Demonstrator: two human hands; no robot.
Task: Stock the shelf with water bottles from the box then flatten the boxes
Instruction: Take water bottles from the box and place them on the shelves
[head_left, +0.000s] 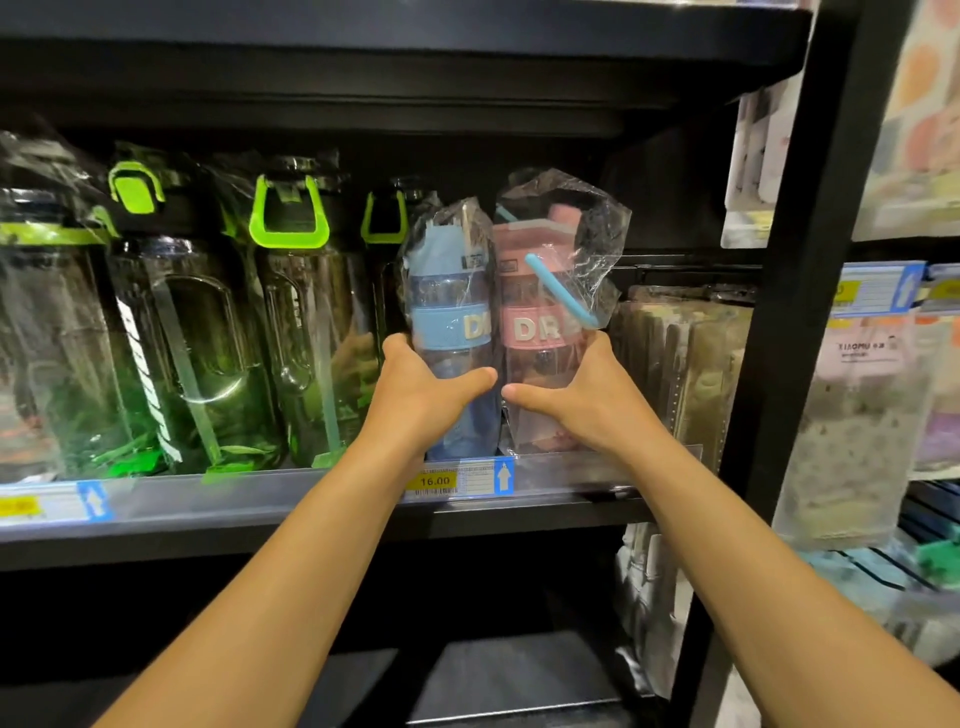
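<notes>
Head view: two small water bottles on the shelf (260, 501), side by side and touching: one blue bottle (451, 317), one pink bottle (540, 325), both upright near the front edge. Each sat inside its own clear plastic bag (597, 223). Left hand (415, 397) had its grip clamped on the blue bottle, right hand (589, 400) had its grip clamped on the pink one, thumbs nearly meeting. Four large green-lidded bottles (291, 322), also bagged, stood to the left. One yellow price label (434, 481) read 16.00.
</notes>
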